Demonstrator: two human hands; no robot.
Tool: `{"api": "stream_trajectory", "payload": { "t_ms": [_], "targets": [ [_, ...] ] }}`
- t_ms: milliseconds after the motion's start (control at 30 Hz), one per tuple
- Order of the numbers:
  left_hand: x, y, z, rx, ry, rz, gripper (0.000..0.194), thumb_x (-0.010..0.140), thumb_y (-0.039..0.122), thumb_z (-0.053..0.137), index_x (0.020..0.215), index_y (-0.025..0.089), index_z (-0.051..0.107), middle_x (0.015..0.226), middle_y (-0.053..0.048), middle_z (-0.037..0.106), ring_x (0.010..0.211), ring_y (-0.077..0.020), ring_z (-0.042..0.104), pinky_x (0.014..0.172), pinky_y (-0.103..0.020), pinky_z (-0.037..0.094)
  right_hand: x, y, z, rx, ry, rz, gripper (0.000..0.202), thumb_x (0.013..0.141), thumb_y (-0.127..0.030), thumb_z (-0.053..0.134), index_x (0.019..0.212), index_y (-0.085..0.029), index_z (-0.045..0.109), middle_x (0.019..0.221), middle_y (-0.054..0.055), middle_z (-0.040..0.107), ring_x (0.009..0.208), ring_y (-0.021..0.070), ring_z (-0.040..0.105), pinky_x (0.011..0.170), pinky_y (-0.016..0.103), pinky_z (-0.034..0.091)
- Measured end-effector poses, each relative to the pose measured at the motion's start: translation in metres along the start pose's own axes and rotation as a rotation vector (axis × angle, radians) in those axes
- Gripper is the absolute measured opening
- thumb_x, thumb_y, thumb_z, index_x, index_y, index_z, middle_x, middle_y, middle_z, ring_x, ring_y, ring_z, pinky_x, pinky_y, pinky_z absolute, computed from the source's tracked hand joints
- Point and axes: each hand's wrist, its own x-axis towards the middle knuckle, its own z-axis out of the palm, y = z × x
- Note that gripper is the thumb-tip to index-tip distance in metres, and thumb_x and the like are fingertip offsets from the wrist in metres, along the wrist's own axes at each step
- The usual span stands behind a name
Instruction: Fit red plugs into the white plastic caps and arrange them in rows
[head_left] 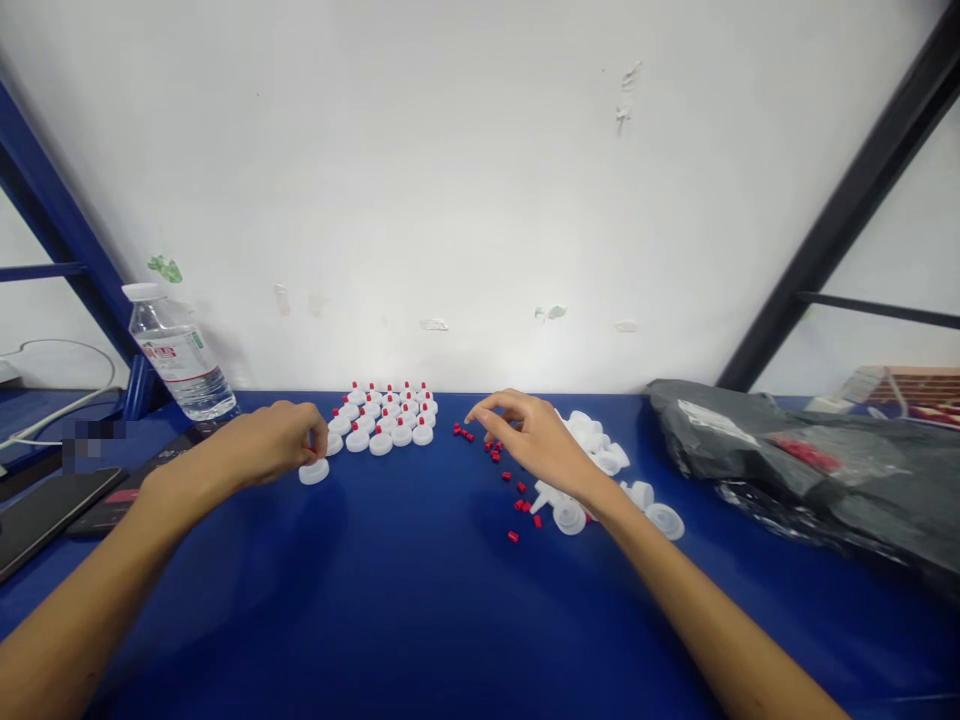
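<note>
My left hand [281, 440] pinches the red tip of a white bottle cap [314, 472], which rests on the blue table at the front left of a group. Behind it, several white caps with red tips [381, 441] stand upright in rows. My right hand [529, 435] hovers with fingers apart over loose small red tips [506, 476] scattered on the table. Nothing shows between its fingers, though their undersides are partly hidden. Beside and behind that hand lies a pile of white nozzle caps without red tips [570, 516], some on their sides.
A water bottle [184, 360] stands at the back left. Near it lie a phone [52, 515] and a dark flat packet [124, 500]. Grey plastic bags [780, 450] occupy the right side. A white wall [480, 200] closes off the back of the blue table [405, 600].
</note>
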Motion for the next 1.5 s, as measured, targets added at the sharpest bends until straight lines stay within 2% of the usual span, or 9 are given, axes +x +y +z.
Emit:
{"api": "stream_trajectory", "payload": {
  "t_ms": [200, 300, 433, 567, 667, 833, 1000, 1233, 1500],
  "targets": [
    [-0.004, 0.001, 0.008, 0.104, 0.066, -0.037, 0.020, 0.074, 0.024, 0.060, 0.089, 0.028, 0.072, 0.092, -0.006, 0.071, 0.079, -0.0260, 0.065, 0.063, -0.028, 0.039, 0.003, 0.002, -0.010, -0.050, 0.071, -0.003, 0.023, 0.096, -0.029, 0.050, 0.090, -0.024, 0.073, 0.093, 0.000, 0.074, 0.077, 0.0147, 0.066, 0.069, 0.026, 0.047],
    [-0.010, 0.006, 0.006, 0.164, 0.118, -0.029, 0.021, 0.076, 0.028, 0.061, 0.095, 0.025, 0.069, 0.094, -0.008, 0.070, 0.079, -0.0264, 0.064, 0.062, -0.028, 0.038, 0.004, 0.009, -0.019, -0.229, 0.159, 0.014, 0.024, 0.096, -0.028, 0.049, 0.089, -0.023, 0.071, 0.091, 0.000, 0.075, 0.077, 0.0155, 0.067, 0.072, 0.027, 0.046],
    [-0.020, 0.041, -0.001, 0.176, 0.335, -0.028, 0.025, 0.087, 0.042, 0.051, 0.083, 0.023, 0.067, 0.088, -0.010, 0.068, 0.073, -0.0280, 0.064, 0.059, -0.031, 0.038, 0.005, 0.025, -0.031, -0.605, 0.155, 0.061, 0.028, 0.098, -0.030, 0.045, 0.093, -0.021, 0.071, 0.089, 0.005, 0.075, 0.080, 0.0205, 0.067, 0.072, 0.030, 0.044],
    [-0.021, 0.088, 0.019, -0.047, 0.455, 0.222, 0.031, 0.095, 0.039, 0.041, 0.096, 0.022, 0.067, 0.091, -0.006, 0.070, 0.079, -0.0229, 0.066, 0.069, -0.031, 0.046, 0.005, 0.044, -0.035, -0.809, 0.011, 0.076, 0.031, 0.099, -0.033, 0.046, 0.114, -0.020, 0.070, 0.105, 0.011, 0.074, 0.103, 0.0262, 0.065, 0.086, 0.035, 0.045],
    [-0.013, 0.111, 0.050, -0.084, 0.433, 0.401, 0.036, 0.098, 0.033, 0.037, 0.118, 0.021, 0.065, 0.108, -0.008, 0.068, 0.094, -0.0227, 0.066, 0.081, -0.033, 0.049, 0.005, 0.059, -0.030, -0.831, -0.051, 0.051, 0.038, 0.101, -0.037, 0.042, 0.127, -0.020, 0.064, 0.126, 0.011, 0.067, 0.123, 0.0271, 0.056, 0.101, 0.040, 0.039],
    [0.012, 0.130, 0.082, -0.059, 0.344, 0.428, 0.045, 0.101, 0.031, 0.033, 0.140, 0.018, 0.051, 0.116, -0.013, 0.064, 0.094, -0.0242, 0.067, 0.081, -0.035, 0.051, 0.006, 0.075, -0.023, -0.794, -0.110, 0.050, 0.038, 0.103, -0.034, 0.037, 0.126, -0.021, 0.064, 0.128, 0.011, 0.067, 0.131, 0.0291, 0.049, 0.108, 0.048, 0.033],
    [0.034, 0.142, 0.083, -0.052, 0.335, 0.346, 0.048, 0.101, 0.030, 0.033, 0.141, 0.007, 0.048, 0.123, -0.021, 0.062, 0.108, -0.0306, 0.063, 0.089, -0.040, 0.049, 0.009, 0.075, -0.025, -0.762, -0.129, 0.031, 0.031, 0.100, -0.026, 0.043, 0.111, -0.020, 0.071, 0.111, 0.012, 0.073, 0.111, 0.0268, 0.063, 0.101, 0.044, 0.037],
    [0.040, 0.143, 0.080, -0.053, 0.356, 0.384, 0.036, 0.101, 0.029, 0.036, 0.117, 0.014, 0.065, 0.108, -0.015, 0.067, 0.101, -0.0276, 0.065, 0.086, -0.036, 0.047, 0.011, 0.069, -0.024, -0.719, -0.131, 0.005, 0.027, 0.092, -0.011, 0.052, 0.106, -0.022, 0.072, 0.098, 0.007, 0.077, 0.094, 0.0237, 0.070, 0.090, 0.035, 0.041],
    [0.026, 0.146, 0.074, -0.036, 0.326, 0.331, 0.027, 0.098, 0.028, 0.041, 0.113, 0.019, 0.062, 0.102, -0.011, 0.066, 0.090, -0.0267, 0.065, 0.070, -0.034, 0.045, 0.011, 0.061, -0.026, -0.569, 0.021, -0.019, 0.020, 0.098, -0.024, 0.051, 0.108, -0.023, 0.068, 0.093, 0.003, 0.076, 0.086, 0.0195, 0.069, 0.077, 0.029, 0.044]
  ]
}}
